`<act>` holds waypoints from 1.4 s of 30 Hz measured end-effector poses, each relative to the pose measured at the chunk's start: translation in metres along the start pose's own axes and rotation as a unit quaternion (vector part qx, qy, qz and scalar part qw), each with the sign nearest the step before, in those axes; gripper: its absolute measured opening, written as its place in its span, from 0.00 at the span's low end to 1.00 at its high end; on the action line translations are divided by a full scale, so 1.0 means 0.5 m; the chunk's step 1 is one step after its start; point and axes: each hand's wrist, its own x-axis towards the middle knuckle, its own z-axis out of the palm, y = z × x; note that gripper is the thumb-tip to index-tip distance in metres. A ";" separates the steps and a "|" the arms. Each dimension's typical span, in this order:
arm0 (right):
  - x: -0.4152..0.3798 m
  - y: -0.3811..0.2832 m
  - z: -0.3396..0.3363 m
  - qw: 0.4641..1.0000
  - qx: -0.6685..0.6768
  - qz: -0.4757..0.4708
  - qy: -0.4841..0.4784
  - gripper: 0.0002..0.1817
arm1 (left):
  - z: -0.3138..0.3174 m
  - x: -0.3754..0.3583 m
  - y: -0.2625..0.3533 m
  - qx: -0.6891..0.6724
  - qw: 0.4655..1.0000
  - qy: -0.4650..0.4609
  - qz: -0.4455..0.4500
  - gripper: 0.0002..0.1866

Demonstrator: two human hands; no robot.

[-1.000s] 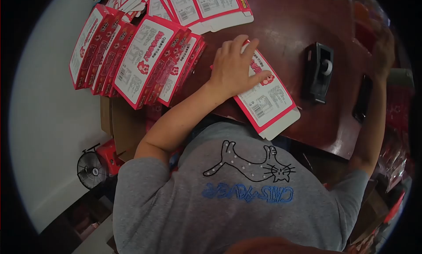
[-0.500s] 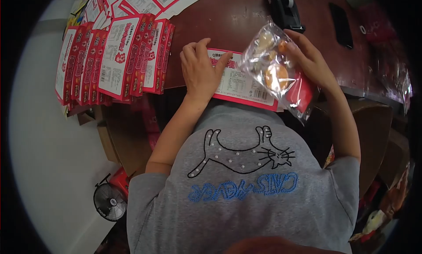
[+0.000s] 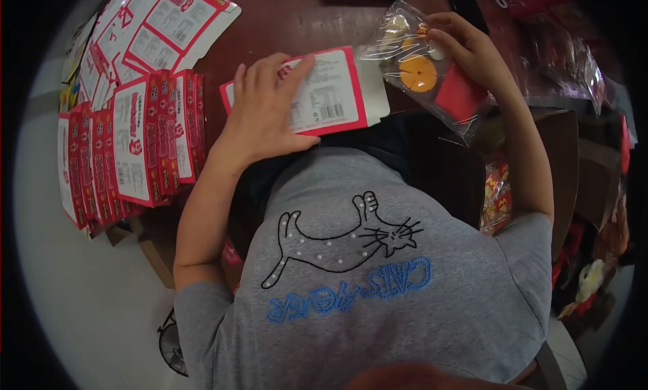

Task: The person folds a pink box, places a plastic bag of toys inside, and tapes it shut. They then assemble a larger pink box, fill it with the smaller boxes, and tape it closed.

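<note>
Spread over the near side of a red and white box, my left hand (image 3: pixel 266 110) grips it between thumb and fingers. The box (image 3: pixel 327 96) lies at the table's front edge, its right end flap standing out, open. My right hand (image 3: pixel 469 52) pinches the upper right of a clear plastic bag (image 3: pixel 434 113), just right of the box. Inside the bag are round yellow and orange pieces and a red piece.
Upright red boxes (image 3: pixel 135 140) are stacked at the left edge of the table (image 3: pixel 270 19). Flat unfolded cartons (image 3: pixel 169 25) lie behind them. Clear plastic packaging (image 3: pixel 574 59) is at the right. A fan (image 3: pixel 172 343) stands below at the left.
The box has shifted left and turned, and its right end flap now shows. My left hand has moved left with it. The bag has risen a little, held in my right hand.
</note>
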 end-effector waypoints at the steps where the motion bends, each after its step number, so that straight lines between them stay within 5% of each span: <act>1: 0.001 0.011 -0.003 1.000 0.008 0.006 0.009 0.19 | -0.003 0.004 -0.006 -0.009 0.999 0.036 -0.016 0.61; 5: 0.017 0.011 0.022 0.995 -0.099 -0.026 -0.009 0.19 | 0.002 0.020 -0.002 0.005 0.997 0.071 -0.042 0.61; 7: 0.035 -0.037 0.049 0.978 -0.095 -0.015 -0.188 0.20 | 0.013 0.027 -0.002 0.024 0.998 0.056 -0.031 0.61; 9: 0.061 -0.040 0.083 0.970 -0.125 -0.072 -0.194 0.19 | 0.024 0.026 0.000 0.037 0.999 0.037 -0.016 0.61; 12: 0.074 -0.064 0.102 0.942 -0.245 -0.181 -0.142 0.18 | 0.035 0.027 -0.008 -0.006 0.999 0.031 -0.023 0.61; 14: 0.071 -0.029 0.096 0.947 -0.229 -0.184 0.131 0.20 | 0.039 0.010 -0.020 0.008 0.998 0.040 -0.050 0.60; 15: 0.055 -0.004 0.084 0.946 -0.227 -0.188 0.132 0.20 | 0.041 0.003 -0.020 0.012 0.998 0.041 -0.052 0.60; 17: 0.006 0.048 0.062 0.842 -0.484 -0.082 0.222 0.23 | 0.044 -0.005 -0.018 0.022 0.995 0.060 -0.072 0.59; 21: -0.052 -0.040 0.189 0.962 -0.234 -0.075 0.120 0.28 | 0.067 0.028 0.024 -0.005 0.992 0.096 -0.078 0.58; 24: -0.068 -0.098 0.193 0.974 -0.124 -0.099 0.159 0.27 | 0.057 0.046 0.056 -0.015 0.983 0.161 -0.086 0.61; 26: -0.068 -0.116 0.174 0.949 -0.184 -0.137 0.216 0.35 | 0.023 0.035 0.070 -0.043 0.959 0.243 -0.138 0.66; 27: -0.074 -0.133 0.181 0.978 0.055 -0.113 0.164 0.39 | 0.009 0.031 0.080 -0.039 0.958 0.248 -0.141 0.66; 28: -0.076 -0.148 0.189 0.948 0.290 -0.081 0.099 0.43 | -0.003 0.027 0.093 -0.093 0.952 0.251 -0.148 0.67; 32: -0.054 -0.178 0.196 0.918 0.375 -0.094 0.086 0.50 | 0.022 0.003 0.044 -0.283 0.896 0.304 -0.155 0.62; 35: -0.038 -0.176 0.205 0.953 0.262 -0.145 0.034 0.50 | -0.003 -0.020 0.046 -0.456 0.839 0.280 -0.104 0.57; 38: -0.013 -0.183 0.229 0.932 0.320 -0.165 -0.043 0.52 | -0.005 -0.035 0.000 -0.543 0.807 0.220 -0.075 0.54; 39: -0.010 -0.185 0.237 0.925 0.341 -0.167 -0.007 0.52 | 0.015 -0.043 -0.025 -0.485 0.842 0.233 -0.035 0.53; 42: -0.001 -0.169 0.243 0.924 0.361 -0.123 -0.036 0.46 | -0.001 -0.068 -0.003 -0.567 0.796 0.198 -0.070 0.47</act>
